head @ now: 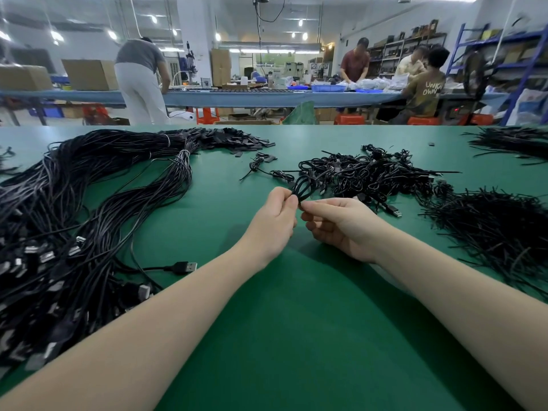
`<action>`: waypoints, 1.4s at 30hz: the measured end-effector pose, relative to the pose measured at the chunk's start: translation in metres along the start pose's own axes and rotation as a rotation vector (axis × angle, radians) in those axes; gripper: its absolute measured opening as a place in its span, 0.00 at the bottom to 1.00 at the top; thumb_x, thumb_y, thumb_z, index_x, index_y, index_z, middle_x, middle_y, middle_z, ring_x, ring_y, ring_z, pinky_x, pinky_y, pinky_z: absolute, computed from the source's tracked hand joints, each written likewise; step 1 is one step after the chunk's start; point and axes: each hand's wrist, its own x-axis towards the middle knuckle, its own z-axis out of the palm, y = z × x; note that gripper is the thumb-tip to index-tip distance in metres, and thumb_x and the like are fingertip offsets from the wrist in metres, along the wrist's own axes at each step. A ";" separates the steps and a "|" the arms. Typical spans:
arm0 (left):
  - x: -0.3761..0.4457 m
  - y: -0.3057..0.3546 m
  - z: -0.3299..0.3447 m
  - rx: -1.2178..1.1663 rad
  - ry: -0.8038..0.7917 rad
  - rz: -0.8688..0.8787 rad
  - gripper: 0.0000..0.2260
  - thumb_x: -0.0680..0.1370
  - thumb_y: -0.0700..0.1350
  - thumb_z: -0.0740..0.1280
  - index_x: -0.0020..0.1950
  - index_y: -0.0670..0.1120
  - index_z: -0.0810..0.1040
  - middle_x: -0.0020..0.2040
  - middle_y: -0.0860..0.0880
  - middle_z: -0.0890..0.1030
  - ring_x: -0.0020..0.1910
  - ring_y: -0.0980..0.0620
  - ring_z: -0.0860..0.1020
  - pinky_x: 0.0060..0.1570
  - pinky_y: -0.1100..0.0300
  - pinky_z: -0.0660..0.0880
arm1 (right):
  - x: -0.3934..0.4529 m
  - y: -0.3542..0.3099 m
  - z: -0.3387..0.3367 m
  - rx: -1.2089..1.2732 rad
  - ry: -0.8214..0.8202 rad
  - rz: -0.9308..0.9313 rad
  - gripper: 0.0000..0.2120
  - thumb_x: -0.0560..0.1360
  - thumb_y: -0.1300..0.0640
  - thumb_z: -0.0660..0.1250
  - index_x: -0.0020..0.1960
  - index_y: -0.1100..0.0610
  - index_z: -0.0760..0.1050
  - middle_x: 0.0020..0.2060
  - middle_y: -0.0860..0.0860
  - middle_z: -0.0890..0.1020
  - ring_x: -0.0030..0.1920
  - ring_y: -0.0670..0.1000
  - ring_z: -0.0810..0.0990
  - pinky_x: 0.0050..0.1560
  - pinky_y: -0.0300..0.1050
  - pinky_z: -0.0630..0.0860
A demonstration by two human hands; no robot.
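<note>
Above the middle of the green table (296,321), both my hands hold one small coiled black cable (303,188). My left hand (274,223) pinches the coil's lower left side between thumb and fingers. My right hand (341,225) pinches its lower end from the right, fingers curled. The loops of the coil stick up beyond my fingertips. Just behind lies a heap of coiled, tied cables (370,173).
A big bundle of long black USB cables (74,218) covers the left side, with one loose USB plug (185,266) near my left forearm. Black twist ties (489,232) are piled at the right. Several people work at a far bench (237,97).
</note>
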 end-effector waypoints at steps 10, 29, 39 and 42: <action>0.003 0.004 -0.006 0.024 -0.109 0.031 0.08 0.84 0.47 0.54 0.44 0.52 0.65 0.30 0.55 0.65 0.26 0.60 0.63 0.33 0.62 0.65 | -0.005 -0.009 -0.005 0.000 -0.037 0.046 0.03 0.68 0.59 0.72 0.41 0.57 0.80 0.31 0.49 0.80 0.31 0.45 0.75 0.32 0.36 0.73; -0.001 0.014 0.000 0.030 0.113 -0.080 0.21 0.81 0.57 0.57 0.34 0.49 0.77 0.44 0.48 0.78 0.36 0.55 0.73 0.43 0.60 0.67 | -0.002 0.006 0.000 -1.002 0.411 -0.747 0.03 0.71 0.62 0.71 0.39 0.59 0.79 0.35 0.48 0.77 0.37 0.48 0.74 0.39 0.37 0.67; -0.005 0.012 0.000 -0.205 0.083 0.082 0.12 0.79 0.41 0.59 0.47 0.53 0.80 0.42 0.52 0.80 0.44 0.52 0.78 0.49 0.51 0.78 | -0.003 0.007 0.003 -1.017 0.357 -0.918 0.03 0.72 0.65 0.71 0.39 0.61 0.79 0.34 0.49 0.76 0.37 0.46 0.71 0.39 0.31 0.65; -0.003 0.010 -0.007 -0.276 0.027 -0.069 0.17 0.78 0.39 0.54 0.52 0.53 0.79 0.29 0.57 0.75 0.28 0.59 0.76 0.35 0.59 0.78 | -0.005 0.008 0.004 -1.067 0.309 -0.916 0.03 0.71 0.66 0.70 0.40 0.61 0.80 0.35 0.49 0.77 0.38 0.49 0.73 0.41 0.33 0.66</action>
